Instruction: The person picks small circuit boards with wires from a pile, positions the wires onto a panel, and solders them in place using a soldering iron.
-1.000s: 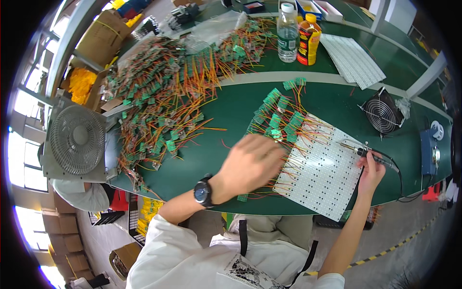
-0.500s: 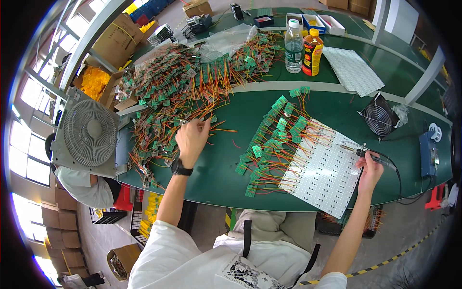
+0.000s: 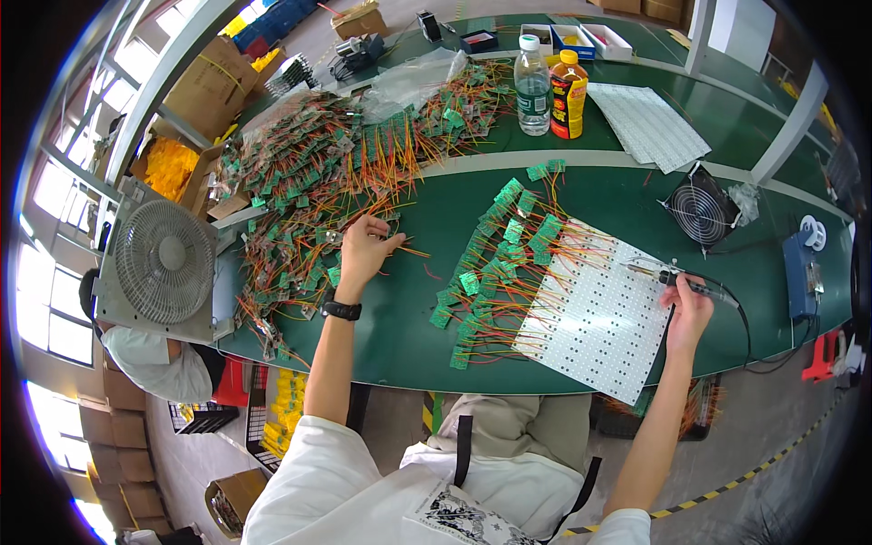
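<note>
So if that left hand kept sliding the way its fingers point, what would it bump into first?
Most likely the heap of small green circuit boards with orange wires. The left hand already reaches its near edge, fingers pointing up the green table. Exactly which board is touched first cannot be told.

A long green tabletop carries everything. A big heap of small green circuit boards with orange wires covers its left part, beside a grey box fan at the left edge. Near the middle lies a white perforated panel, with wired green boards fanned along its left side. Farther back stand a clear water bottle and an orange bottle, touching; a second white panel lies beside them. A small black fan and a blue box sit toward the right.
</note>
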Tool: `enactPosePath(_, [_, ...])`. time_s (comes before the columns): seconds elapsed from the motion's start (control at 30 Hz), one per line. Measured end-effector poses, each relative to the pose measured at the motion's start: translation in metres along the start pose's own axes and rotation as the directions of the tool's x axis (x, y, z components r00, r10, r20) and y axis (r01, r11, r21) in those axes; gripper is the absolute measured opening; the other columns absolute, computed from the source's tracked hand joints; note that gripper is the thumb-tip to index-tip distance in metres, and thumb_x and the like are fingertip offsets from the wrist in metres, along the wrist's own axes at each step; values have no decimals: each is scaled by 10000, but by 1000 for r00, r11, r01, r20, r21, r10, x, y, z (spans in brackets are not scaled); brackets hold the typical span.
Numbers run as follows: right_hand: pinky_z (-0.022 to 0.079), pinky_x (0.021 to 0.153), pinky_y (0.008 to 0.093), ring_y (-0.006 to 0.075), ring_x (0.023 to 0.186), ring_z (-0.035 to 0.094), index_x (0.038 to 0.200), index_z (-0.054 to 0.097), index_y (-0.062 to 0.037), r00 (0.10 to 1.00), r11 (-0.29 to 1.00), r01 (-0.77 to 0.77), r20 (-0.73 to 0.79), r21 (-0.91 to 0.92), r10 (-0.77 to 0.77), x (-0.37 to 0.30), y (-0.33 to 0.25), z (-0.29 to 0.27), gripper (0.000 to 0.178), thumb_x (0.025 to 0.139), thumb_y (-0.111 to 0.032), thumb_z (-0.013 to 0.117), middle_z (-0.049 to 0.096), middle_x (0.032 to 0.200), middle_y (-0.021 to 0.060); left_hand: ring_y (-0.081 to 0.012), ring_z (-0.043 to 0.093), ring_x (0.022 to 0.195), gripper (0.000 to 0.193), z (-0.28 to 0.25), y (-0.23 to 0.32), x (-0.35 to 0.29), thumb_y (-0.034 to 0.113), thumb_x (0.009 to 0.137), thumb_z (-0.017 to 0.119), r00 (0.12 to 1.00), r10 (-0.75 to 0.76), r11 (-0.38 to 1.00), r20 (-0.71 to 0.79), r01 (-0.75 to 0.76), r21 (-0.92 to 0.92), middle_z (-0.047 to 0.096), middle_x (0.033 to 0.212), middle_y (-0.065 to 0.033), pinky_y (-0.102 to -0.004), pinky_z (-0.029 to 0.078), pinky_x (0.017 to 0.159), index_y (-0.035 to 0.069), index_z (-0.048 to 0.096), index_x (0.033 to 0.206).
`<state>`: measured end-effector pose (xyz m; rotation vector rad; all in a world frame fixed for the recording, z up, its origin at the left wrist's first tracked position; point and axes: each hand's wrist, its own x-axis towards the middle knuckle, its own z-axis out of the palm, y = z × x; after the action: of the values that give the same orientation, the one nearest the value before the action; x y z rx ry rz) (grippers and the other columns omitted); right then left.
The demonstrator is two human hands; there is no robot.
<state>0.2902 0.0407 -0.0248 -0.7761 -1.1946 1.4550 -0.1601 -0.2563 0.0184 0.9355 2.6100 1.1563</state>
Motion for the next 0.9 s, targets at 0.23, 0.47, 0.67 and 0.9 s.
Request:
enactPosePath(0.23, [456,534,261,166,556,617,1071,634,47,1000,1000,-8,4,5,8,0,1,0,220,915,-102,679,662,711,108,-110,668,662,446,3,22,-51,141,732,853,977,-137,944,165,179,-279,648,962,-96,-256,507,556,-32,613,1065])
enactPosePath(0.47, [461,532,260,170,547,614,1073,635,50,1000,1000,5,-4,6,-5,-1,-1,2,221,921,-105,676,665,708,115,-96,678,644,248,-2,36,-68,202,859,759,950,-119,990,288,135,-35,698,897,-66,-251,512,569,-12,677,954])
enactPosePath(0.67, [466,533,260,169,554,615,1072,639,53,1000,1000,-3,-12,13,3,0,0,2,219,922,-102,674,667,716,113,-154,722,759,216,-18,43,-69,199,937,690,849,-240,857,470,413,-308,705,891,-54,-231,570,627,-7,700,1001])
enactPosePath(0.9, [467,534,260,165,561,617,1061,647,46,1000,1000,-2,-3,28,2,0,1,-1,202,919,-95,675,674,728,108,-205,733,850,217,-22,55,-80,142,986,597,858,-183,736,479,443,-512,724,1036,-144,-278,607,714,-51,665,1056])
